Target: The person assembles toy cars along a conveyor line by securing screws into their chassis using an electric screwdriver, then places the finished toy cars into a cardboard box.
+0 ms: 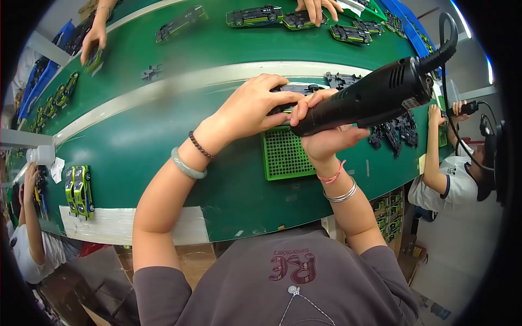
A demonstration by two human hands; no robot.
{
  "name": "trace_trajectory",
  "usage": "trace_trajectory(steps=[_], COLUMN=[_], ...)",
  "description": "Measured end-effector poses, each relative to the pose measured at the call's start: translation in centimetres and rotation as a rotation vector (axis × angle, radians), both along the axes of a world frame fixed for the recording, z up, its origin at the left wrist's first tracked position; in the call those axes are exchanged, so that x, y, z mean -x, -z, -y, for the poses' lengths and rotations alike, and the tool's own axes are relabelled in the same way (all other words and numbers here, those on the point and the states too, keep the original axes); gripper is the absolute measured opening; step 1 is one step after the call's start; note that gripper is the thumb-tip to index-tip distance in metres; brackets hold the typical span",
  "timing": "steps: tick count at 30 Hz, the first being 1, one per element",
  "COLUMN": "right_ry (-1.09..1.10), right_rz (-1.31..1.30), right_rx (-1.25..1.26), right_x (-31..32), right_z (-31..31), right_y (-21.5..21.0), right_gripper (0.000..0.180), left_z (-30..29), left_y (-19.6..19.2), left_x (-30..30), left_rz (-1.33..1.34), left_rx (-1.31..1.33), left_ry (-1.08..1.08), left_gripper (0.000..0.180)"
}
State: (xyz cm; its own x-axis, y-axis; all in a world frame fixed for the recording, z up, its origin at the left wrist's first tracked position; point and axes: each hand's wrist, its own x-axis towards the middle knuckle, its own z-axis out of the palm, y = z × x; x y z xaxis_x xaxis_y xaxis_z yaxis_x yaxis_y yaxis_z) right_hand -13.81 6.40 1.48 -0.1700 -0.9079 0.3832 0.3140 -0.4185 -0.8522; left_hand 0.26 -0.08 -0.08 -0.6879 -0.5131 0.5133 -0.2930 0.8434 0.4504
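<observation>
My left hand (258,104) has its fingers closed around a toy car (296,88), whose dark underside faces up. Much of that car is hidden by my fingers and by the tool. A black electric screwdriver (359,103) lies slanted in my right hand (333,142), its cord leading off at the upper right. The screwdriver's front end points down toward the car, though its tip is out of sight. Just below both hands sits a green tray (291,155) with a grid of small holes. Black car chassis parts (394,133) are heaped right of the screwdriver.
Two green toy cars (80,190) stand at the left, above a white sheet (98,225) along the table's edge. Across a pale divider (119,108), more upturned cars (254,16) lie on the green surface. Other people's hands (97,38) work there; another person (446,168) sits at right.
</observation>
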Motion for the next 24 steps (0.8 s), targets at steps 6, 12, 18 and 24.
trace_trajectory(steps=[6, 12, 18, 24], right_ry=[0.083, 0.039, -0.026, -0.018], right_rz=[-0.119, -0.042, 0.096, -0.095], right_rx=[0.004, -0.033, 0.127, 0.074], right_x=[-0.5, 0.3, -1.3, -2.8], right_z=[0.1, -0.2, 3.3, 4.9], right_y=[0.0, -1.9, -5.7, -4.3], right_gripper=[0.092, 0.097, 0.102, 0.098], left_z=[0.0, 1.7, 2.1, 2.2], left_y=[-0.7, -2.0, -2.0, -1.4], left_x=[-0.6, -3.4, -3.2, -3.2], left_rz=[-0.013, 0.109, 0.180, 0.129], left_rx=[-0.071, -0.275, -0.273, -0.260], left_ry=[0.004, 0.014, 0.011, 0.038], left_gripper=[0.049, 0.069, 0.057, 0.056])
